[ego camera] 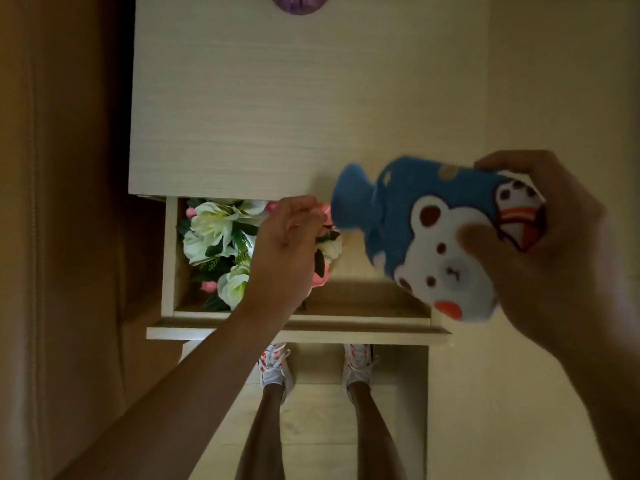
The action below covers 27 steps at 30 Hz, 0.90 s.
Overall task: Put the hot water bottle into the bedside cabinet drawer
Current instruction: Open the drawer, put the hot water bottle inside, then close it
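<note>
The hot water bottle (398, 209) wears a fluffy blue cover with a white bear face. My right hand (547, 244) grips its lower end and holds it in the air above the right part of the drawer, neck pointing left. The pale wooden bedside cabinet (242, 105) has its top drawer (298, 332) pulled out toward me. My left hand (287, 247) reaches into the drawer and rests on a bunch of white and pink artificial flowers (214, 237), fingers curled on them. The flowers fill the drawer's left half; its right half shows bare wood.
A purple object (298, 3) sits at the far edge of the cabinet top. A brown padded surface (62, 202) runs along the left. Below the drawer front are my two feet in white shoes (275, 370) on a light floor. A pale wall lies to the right.
</note>
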Each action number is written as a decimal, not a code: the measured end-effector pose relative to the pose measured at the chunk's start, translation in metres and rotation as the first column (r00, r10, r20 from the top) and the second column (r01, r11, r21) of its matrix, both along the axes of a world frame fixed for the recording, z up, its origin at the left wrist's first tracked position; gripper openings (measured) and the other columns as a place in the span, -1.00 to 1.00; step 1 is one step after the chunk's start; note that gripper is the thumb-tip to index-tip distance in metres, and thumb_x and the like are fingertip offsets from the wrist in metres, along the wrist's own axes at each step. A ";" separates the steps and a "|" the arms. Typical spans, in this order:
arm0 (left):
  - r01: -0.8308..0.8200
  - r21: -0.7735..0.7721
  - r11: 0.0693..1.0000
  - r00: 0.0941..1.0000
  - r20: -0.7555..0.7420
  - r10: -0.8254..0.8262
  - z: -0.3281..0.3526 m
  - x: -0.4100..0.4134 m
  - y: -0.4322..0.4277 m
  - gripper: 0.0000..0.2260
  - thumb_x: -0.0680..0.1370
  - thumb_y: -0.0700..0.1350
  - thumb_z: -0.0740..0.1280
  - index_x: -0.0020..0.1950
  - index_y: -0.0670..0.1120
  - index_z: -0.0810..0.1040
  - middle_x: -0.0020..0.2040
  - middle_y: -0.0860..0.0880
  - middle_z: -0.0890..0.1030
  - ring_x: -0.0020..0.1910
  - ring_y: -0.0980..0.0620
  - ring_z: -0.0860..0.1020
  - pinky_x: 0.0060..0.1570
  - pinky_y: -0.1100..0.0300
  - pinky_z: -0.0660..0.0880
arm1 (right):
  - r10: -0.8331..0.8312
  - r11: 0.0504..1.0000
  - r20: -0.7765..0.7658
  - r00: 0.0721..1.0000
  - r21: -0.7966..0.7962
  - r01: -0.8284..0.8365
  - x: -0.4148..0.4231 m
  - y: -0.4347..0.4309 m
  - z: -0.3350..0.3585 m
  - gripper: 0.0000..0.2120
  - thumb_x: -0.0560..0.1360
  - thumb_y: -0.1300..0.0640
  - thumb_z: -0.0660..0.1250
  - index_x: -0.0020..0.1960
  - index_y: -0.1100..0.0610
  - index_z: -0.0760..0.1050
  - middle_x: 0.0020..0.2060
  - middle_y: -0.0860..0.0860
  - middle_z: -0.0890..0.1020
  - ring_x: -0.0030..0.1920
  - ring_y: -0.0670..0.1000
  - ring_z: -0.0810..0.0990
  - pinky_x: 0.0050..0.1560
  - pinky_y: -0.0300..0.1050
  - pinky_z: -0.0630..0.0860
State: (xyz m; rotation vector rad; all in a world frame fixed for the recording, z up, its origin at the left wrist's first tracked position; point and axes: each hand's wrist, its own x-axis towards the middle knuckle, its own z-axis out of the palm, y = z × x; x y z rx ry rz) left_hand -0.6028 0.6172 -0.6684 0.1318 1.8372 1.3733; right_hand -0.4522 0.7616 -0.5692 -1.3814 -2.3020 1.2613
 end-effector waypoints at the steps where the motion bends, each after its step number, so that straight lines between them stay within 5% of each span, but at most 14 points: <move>1: 0.015 -0.008 1.000 0.998 -0.053 -0.016 -0.002 0.003 -0.004 -0.82 0.58 -0.12 0.26 0.11 -0.12 0.59 -0.14 -0.04 0.68 -0.17 0.00 0.65 -0.06 -0.04 0.62 | 0.018 1.000 0.032 0.999 -0.008 -0.018 0.008 -0.005 0.001 -0.60 0.45 0.17 0.42 0.20 -0.13 0.43 -0.13 -0.36 0.53 -0.17 -0.44 0.60 -0.38 -0.54 0.48; 4: 0.067 -0.018 0.998 0.990 -0.125 -0.069 -0.007 0.015 -0.010 -0.83 0.56 -0.11 0.26 0.06 -0.09 0.60 -0.17 0.05 0.67 -0.17 -0.13 0.63 -0.10 -0.12 0.59 | 0.091 0.996 0.168 0.982 -0.012 -0.091 0.025 -0.015 -0.011 -0.65 0.50 0.18 0.35 0.24 -0.06 0.43 -0.16 -0.32 0.52 -0.35 -0.30 0.58 -0.46 -0.57 0.41; 10: 0.325 -0.164 0.932 0.919 -0.179 -0.352 -0.025 0.038 -0.019 -0.79 0.60 -0.12 0.26 0.19 -0.08 0.57 0.05 0.05 0.65 0.02 0.17 0.62 0.01 0.24 0.58 | 0.156 0.986 0.315 0.936 -0.105 -0.129 0.030 -0.014 -0.078 -0.61 0.55 0.25 0.30 0.35 0.01 0.42 -0.04 -0.10 0.54 -0.29 -0.29 0.45 -0.51 -0.49 0.37; 13: 0.383 -0.221 0.897 0.885 -0.190 -0.425 -0.035 0.045 -0.022 -0.79 0.61 -0.15 0.27 0.21 -0.11 0.58 0.09 0.01 0.66 0.05 0.19 0.60 0.05 0.33 0.54 | 0.178 0.967 0.268 0.947 -0.224 -0.118 0.025 -0.012 -0.112 -0.58 0.52 0.28 0.33 0.33 -0.01 0.42 0.02 -0.08 0.55 -0.06 -0.06 0.56 -0.26 -0.39 0.41; 17: 0.399 -0.283 0.872 0.866 -0.196 -0.459 -0.043 0.050 -0.027 -0.75 0.60 -0.15 0.28 0.26 -0.15 0.57 0.16 -0.04 0.64 0.12 0.08 0.59 0.14 0.24 0.52 | 0.123 0.930 0.210 0.970 -0.366 -0.039 0.022 -0.008 -0.148 -0.58 0.52 0.30 0.35 0.30 -0.04 0.43 0.08 -0.03 0.56 0.08 0.01 0.56 -0.21 -0.30 0.48; 23: 0.492 -0.368 0.789 0.739 -0.302 -0.602 -0.056 0.059 -0.031 -0.74 0.58 -0.11 0.28 0.23 -0.15 0.57 0.18 -0.08 0.62 0.16 0.01 0.57 0.20 0.13 0.49 | 0.283 0.950 0.335 0.899 -0.224 -0.216 0.016 -0.009 -0.174 -0.45 0.53 0.27 0.35 0.45 -0.03 0.29 0.29 0.12 0.51 0.19 0.11 0.58 -0.01 -0.12 0.54; 27: 0.579 -0.434 0.690 0.626 -0.305 -0.717 -0.064 0.065 -0.027 -0.69 0.59 -0.08 0.27 0.29 -0.14 0.56 0.27 -0.09 0.57 0.27 0.00 0.52 0.26 0.18 0.44 | 0.456 0.878 0.499 0.737 -0.118 -0.464 0.011 -0.013 -0.189 -0.23 0.43 0.20 0.49 0.52 0.03 0.19 0.40 0.15 0.33 0.33 0.18 0.45 0.32 0.03 0.48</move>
